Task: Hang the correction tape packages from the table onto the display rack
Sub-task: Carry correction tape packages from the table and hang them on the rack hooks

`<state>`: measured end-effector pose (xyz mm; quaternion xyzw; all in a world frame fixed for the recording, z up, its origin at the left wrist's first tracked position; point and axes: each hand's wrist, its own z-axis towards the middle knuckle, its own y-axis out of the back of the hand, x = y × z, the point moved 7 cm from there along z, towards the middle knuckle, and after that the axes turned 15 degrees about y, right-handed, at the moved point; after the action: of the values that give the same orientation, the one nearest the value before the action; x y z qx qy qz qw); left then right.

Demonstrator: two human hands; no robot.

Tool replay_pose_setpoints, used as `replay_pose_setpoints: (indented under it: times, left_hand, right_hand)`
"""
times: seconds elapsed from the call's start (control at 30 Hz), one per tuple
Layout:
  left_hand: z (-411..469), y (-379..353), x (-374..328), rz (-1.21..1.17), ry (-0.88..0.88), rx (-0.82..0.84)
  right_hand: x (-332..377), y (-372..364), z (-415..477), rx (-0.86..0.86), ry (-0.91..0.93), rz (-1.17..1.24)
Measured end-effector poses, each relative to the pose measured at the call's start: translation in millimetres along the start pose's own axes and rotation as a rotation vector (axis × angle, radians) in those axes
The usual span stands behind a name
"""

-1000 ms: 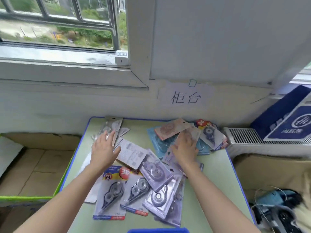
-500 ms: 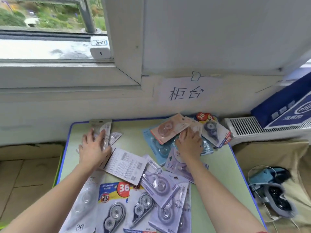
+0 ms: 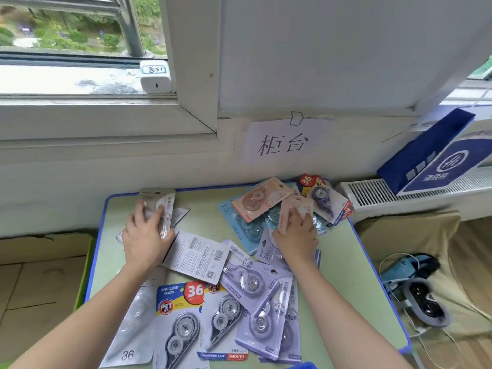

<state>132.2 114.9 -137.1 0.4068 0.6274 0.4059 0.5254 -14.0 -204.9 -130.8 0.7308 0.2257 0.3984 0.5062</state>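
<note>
Our left hand point(image 3: 145, 237) and right hand point(image 3: 296, 235) are bare, and the left forearm point(image 3: 87, 315) and right forearm point(image 3: 338, 310) are bare from wrists to the view's lower edge.

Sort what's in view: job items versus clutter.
Job: correction tape packages, table, left hand on a grey package, right hand on a pink package; rack not in view.
Clutter: blue bag, paper sign, headset, cardboard box, small white box.

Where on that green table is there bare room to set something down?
Bare green table shows at the back, between the left hand and the pink correction tape package, and along the right edge beside the purple packages. The near middle is crowded with overlapping packages.
</note>
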Motion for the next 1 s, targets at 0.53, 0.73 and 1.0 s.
replay_pose_setpoints:
  times: [0.53, 0.73, 1.0]
  left_hand:
    - [-167, 8, -9, -0.091, -0.069, -0.072]
    - [-259, 0, -29, -0.104, -0.165, -0.039]
    - [-363, -17, -80, -0.107, -0.450, 0.084]
  right_hand:
    - [-48, 17, -140, -0.049, 0.240, 0.053]
    - [-107, 23, -226, -0.069, 0.229, 0.008]
    - [-184, 40, -338, -0.212, -0.009, 0.045]
